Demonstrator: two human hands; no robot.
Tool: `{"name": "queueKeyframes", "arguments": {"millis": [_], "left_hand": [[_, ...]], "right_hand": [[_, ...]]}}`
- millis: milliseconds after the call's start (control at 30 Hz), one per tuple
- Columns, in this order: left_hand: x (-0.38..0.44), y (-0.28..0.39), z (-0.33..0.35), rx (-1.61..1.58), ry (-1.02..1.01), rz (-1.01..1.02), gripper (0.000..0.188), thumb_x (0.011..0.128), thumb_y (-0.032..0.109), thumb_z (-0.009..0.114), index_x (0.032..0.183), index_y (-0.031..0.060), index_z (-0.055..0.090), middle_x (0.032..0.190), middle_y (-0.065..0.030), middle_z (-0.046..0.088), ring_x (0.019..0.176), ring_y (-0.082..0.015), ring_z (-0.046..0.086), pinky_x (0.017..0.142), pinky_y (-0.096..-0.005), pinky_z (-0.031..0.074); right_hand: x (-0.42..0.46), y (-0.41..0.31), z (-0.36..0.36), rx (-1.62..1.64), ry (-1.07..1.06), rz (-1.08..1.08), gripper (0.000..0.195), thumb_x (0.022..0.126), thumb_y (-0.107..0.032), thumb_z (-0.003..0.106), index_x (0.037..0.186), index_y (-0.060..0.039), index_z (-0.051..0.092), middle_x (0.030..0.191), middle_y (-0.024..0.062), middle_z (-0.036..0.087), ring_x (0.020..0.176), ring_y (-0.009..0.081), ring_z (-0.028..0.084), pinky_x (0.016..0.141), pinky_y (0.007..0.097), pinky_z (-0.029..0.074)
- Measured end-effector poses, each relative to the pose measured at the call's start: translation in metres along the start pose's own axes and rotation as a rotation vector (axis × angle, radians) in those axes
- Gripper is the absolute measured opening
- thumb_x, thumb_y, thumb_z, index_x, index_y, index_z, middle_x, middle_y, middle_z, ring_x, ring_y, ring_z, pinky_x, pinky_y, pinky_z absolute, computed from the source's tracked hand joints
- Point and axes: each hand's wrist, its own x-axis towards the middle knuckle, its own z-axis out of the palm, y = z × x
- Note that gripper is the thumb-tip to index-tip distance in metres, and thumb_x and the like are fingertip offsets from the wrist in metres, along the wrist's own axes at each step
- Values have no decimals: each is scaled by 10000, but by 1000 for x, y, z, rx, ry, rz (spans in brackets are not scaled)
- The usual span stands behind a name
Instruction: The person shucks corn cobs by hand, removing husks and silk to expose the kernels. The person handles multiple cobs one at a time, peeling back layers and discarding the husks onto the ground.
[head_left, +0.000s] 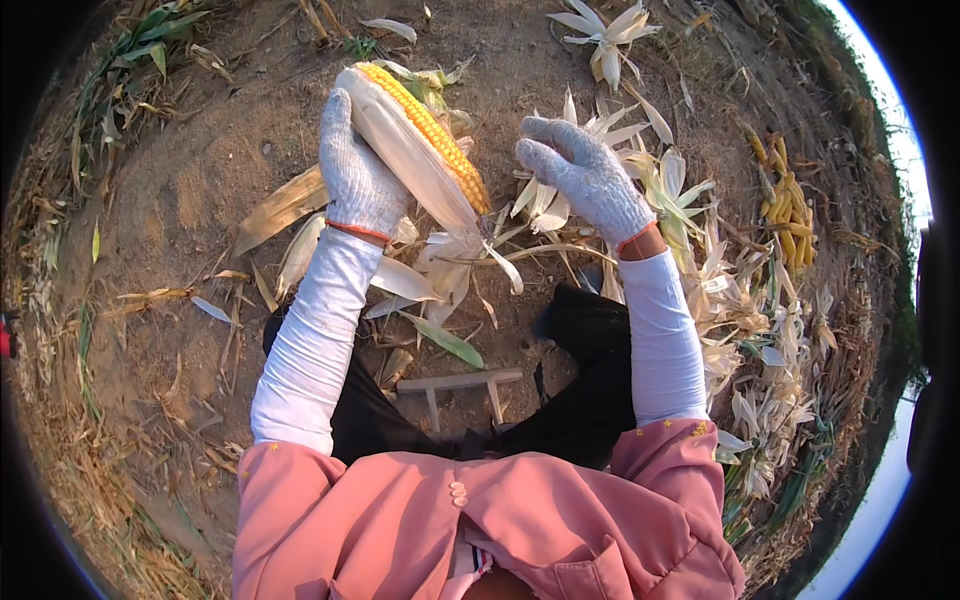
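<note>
In the head view, my left hand (364, 165), in a grey-white knit glove, grips an ear of corn (431, 127). The ear tilts, with its lower end towards the middle. Yellow kernels show along its right side. A pale dry husk (409, 146) still covers the left side, and loose husk strips (450, 262) hang from the lower end. To the right of the ear, my gloved right hand (581, 169) is apart from it and holds nothing that I can see. Its thumb and fingers are spread and bent, above pale husks on the ground.
Husked yellow cobs (789, 214) lie piled at the right. Many dry husks (720, 292) are strewn beside my right arm. A peeled-open husk (607, 37) lies at the top. A wooden frame (459, 386) sits between my legs. Dry stalks (97, 517) cover the ground at left.
</note>
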Motion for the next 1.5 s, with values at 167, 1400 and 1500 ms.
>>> {"name": "queueKeyframes", "arguments": {"millis": [167,1400,1500], "left_hand": [[-8,-3,17,-13,61,8,540,896,387,581,1322,82,448,1249,-144,522,1143,-338,516,1021,-509,394],[-14,-4,12,105,16,-93,556,858,307,679,1278,37,434,1103,-120,559,983,-258,609,860,-412,538],[-13,-5,13,113,28,-86,581,838,315,704,1272,32,444,1097,-123,559,980,-261,604,856,-417,536]], "right_hand": [[-16,-17,51,-238,-7,-208,846,790,-365,761,1429,-19,329,1277,228,526,1142,294,565,923,356,495],[-16,-32,32,91,-293,187,361,866,-309,695,1002,12,599,786,22,606,636,65,557,533,208,464],[-15,-30,31,116,-271,216,309,878,-285,681,968,-1,601,758,-2,582,599,50,517,494,196,425]]}}
